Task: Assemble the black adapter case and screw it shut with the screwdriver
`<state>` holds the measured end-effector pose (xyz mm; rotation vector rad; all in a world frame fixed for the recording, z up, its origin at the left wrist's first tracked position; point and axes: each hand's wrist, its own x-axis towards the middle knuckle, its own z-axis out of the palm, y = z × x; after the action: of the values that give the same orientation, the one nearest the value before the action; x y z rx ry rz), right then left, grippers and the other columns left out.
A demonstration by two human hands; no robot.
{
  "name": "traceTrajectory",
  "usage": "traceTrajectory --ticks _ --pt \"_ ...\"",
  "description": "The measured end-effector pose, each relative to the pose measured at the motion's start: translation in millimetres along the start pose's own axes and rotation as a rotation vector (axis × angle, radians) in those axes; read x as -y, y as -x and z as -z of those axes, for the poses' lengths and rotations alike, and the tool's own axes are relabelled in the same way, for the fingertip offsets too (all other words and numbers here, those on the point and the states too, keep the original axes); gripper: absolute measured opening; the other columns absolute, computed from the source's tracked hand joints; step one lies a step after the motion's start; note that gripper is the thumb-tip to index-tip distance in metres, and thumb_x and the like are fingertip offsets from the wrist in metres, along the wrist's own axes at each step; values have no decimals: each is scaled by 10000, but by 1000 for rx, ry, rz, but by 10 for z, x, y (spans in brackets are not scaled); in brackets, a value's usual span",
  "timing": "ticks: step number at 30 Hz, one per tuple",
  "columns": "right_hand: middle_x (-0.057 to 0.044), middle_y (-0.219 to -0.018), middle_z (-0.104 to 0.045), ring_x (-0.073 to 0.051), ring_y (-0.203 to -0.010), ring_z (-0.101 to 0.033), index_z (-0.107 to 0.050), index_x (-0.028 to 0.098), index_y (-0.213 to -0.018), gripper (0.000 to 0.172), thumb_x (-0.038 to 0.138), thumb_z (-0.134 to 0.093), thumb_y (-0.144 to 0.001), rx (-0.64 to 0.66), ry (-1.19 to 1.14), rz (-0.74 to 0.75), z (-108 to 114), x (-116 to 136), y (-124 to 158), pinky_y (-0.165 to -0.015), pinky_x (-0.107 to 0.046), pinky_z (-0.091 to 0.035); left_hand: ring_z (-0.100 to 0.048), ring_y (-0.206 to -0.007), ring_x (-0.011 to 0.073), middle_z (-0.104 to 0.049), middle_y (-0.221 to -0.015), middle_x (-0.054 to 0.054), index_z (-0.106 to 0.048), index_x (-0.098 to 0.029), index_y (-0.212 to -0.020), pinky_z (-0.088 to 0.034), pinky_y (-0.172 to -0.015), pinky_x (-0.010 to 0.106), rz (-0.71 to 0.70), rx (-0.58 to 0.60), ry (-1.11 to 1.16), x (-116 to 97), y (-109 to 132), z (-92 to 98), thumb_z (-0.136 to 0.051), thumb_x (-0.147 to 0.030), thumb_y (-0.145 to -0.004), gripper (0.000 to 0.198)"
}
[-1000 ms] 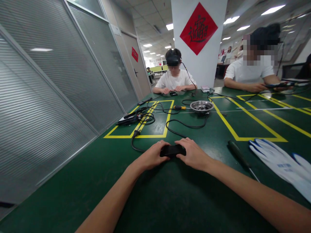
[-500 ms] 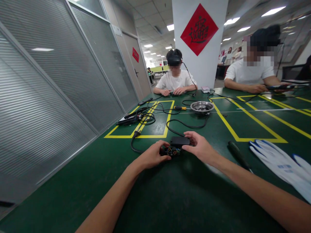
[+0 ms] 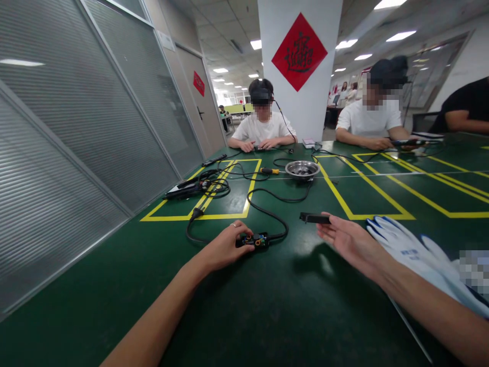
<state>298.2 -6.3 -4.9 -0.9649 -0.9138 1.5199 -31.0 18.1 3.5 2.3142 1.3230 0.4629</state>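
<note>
"Green table (image 3: pixel 267 316) in the head view, with a steel bowl (image 3: pixel 302 168) out in the middle of it. Where is the left hand from that bowl?"

"Nearer the wearer than the bowl, and somewhat to its left. The left hand (image 3: pixel 225 248) lies on the table with its grip closed over the left end of a small board (image 3: pixel 255 240). Coloured parts show on the board's bare top."

"And the right hand?"

"Also on the near side of the bowl, slightly to its right. The right hand (image 3: pixel 346 239) is palm up and off the table, its grip pinching one end of a flat black cover (image 3: pixel 313 218) at the fingertips. The cover is level in the air, apart from the board, and a shadow falls on the table below it."

"Is anything joined to the board?"

"A black cable (image 3: pixel 267 204) leaves its right end, loops back toward the bowl and passes just in front of it."

"What else is around the bowl?"

"A yellow-handled screwdriver (image 3: pixel 269 171) lies just left of it. A white glove (image 3: pixel 405 244) with blue edging lies on its near right, just beside the right wrist. A tangle of leads (image 3: pixel 214 186) sits well to its left. Beyond the bowl a person (image 3: pixel 263 131) in white sits at the table's far edge. A second person (image 3: pixel 369 121) sits beyond it and to the right."
</note>
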Motion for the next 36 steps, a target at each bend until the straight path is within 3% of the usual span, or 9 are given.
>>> traceTrajectory --ticks 7,17,22,27,31,36 --pt "-127 -1226 -586 -255 -1154 -572 -480 179 -1194 442 423 -540 -831 -20 -75 -52 162 -16 47 -997 -462 -461 -570 -917 224 -540 -1073 59 -608 -207 -988 -465 -826 346 -58 -61 -105 -115 -8 -49 -553 -435 -872 262" --pt "-94 -1144 -602 -189 -996 -607 -540 163 -1140 418 482 -477 -877 -70 78 -83 113 -46 4 -858 -420 -512 -553 -1020 227 -537 -1119 46 -571 -230 -1078 -450 -903 352 -78 -310 -153 -157 -12 -57 -501 -395 -919 240" --pt "-79 -1168 -580 -181 -992 -592 -534 171 -1173 371 390 -527 -873 -109 371 -12 141 -77 -189 -831 -406 -518 -542 -1041 229 -543 -1106 55 -572 -221 -1078 -448 -911 360 -73 -404 -91 -173 -21 -40 -499 -375 -929 226" --pt "-78 -1189 -571 -191 -1019 -584 -535 173 -1175 367 379 -533 -871 -142 837 239 140 -141 -332 -852 -416 -509 -555 -995 225 -551 -1073 60 -576 -196 -1051 -459 -871 353 -80 -483 -43 -156 -25 -26 -514 -362 -921 220" --pt "-83 -1221 -557 -191 -1046 -571 -537 188 -1176 353 371 -528 -875 -82 1202 450 94 -289 -326 -880 -426 -497 -560 -988 218 -561 -1061 60 -584 -188 -1028 -449 -875 342 -82 -533 -30 -155 -26 -11 -514 -345 -922 202" --pt "-84 -1222 -555 -199 -1053 -570 -526 181 -1193 376 374 -535 -870 -14 1501 598 107 -352 -317 -880 -435 -496 -581 -929 212 -601 -1028 46 -571 -198 -1047 -451 -822 329 -25 -543 -26 -189 -7 5 -507 -368 -926 218"
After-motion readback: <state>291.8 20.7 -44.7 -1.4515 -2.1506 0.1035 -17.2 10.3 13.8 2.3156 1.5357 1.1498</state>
